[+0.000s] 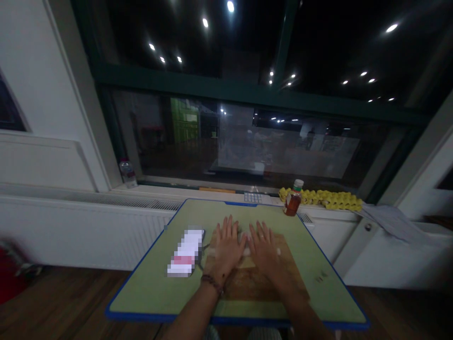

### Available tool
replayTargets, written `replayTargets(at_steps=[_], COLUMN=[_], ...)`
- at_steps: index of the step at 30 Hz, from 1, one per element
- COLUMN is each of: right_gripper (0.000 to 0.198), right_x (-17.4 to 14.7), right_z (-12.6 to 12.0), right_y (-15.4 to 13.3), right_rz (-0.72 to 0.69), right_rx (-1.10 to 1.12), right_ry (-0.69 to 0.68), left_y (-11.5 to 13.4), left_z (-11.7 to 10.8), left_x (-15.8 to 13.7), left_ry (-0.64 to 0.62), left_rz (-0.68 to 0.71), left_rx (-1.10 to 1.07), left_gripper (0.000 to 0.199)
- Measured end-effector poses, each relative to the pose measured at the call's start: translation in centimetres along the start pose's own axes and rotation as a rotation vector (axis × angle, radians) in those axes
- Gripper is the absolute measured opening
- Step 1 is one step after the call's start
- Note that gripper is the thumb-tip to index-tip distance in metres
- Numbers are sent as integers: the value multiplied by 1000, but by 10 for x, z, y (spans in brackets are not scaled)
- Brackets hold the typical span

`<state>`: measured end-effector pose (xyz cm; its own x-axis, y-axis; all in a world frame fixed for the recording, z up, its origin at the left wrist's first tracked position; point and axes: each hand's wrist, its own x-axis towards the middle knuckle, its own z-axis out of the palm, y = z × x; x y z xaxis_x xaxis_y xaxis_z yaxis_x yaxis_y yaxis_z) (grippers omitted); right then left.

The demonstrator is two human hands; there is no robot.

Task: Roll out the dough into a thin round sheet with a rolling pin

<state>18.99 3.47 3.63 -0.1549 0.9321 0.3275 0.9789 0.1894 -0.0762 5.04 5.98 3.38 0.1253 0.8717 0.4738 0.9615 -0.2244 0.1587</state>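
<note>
My left hand [228, 245] lies palm down, fingers stretched out, over a wooden board [262, 285]. Beside it my right hand [264, 248] is also flat with its fingers spread, the two thumbs close together. Beneath both palms is a pale, roll-shaped piece [244, 250]; only parts of it show between the hands and at either side, and I cannot make out whether it is dough. A dark bracelet [212, 283] circles my left wrist. The board rests on a small green table [159, 283] with a blue edge.
A phone [186, 252] with a lit, blurred screen lies left of the board, a thin dark item beside it. At the table's back right stands a red-brown bottle [292, 200]. Yellow egg-carton pieces [329, 199], a clear bottle [127, 173] and a keypad-like item [253, 197] line the windowsill.
</note>
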Motion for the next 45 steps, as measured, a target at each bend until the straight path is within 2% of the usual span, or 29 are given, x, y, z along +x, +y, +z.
replayTargets(at_steps=[4,6,11,13,18,22,26,32,39,42,45], right_gripper=[52,53,55,55,55,55,56,55,49,47,47], right_x=[-27,-25,9,22,39,52,62,53,7,-7,-5], right_z=[-1,1,-2,0,15,23,23,20,14,10,8], right_y=[3,3,5,7,15,17,16,12,10,8,7], right_rz=[-51,-2,235,295,244,310,356,256,74,80,92], right_rx=[8,0,-30,-40,-57,-24,22,6,-47,-66,-73], right_ry=[6,21,156,158,118,169,181,165,238,288,273], left_y=[2,3,4,3,-1,-11,-21,-17,-12,-11,-10], left_z=[-6,-8,-7,-5,-3,-5,-4,-4,-17,-21,-20], left_x=[-19,-23,-21,-19,-2,17,27,13,-29,-38,-37], left_ry=[-10,-12,9,8,-51,-88,-102,-44,110,156,158], left_rz=[28,19,15,2,-53,-192,-230,-109,87,97,87], left_rx=[0,0,14,17,-14,-2,55,106,86,73,76], left_gripper=[54,54,56,55,57,58,60,59,46,44,45])
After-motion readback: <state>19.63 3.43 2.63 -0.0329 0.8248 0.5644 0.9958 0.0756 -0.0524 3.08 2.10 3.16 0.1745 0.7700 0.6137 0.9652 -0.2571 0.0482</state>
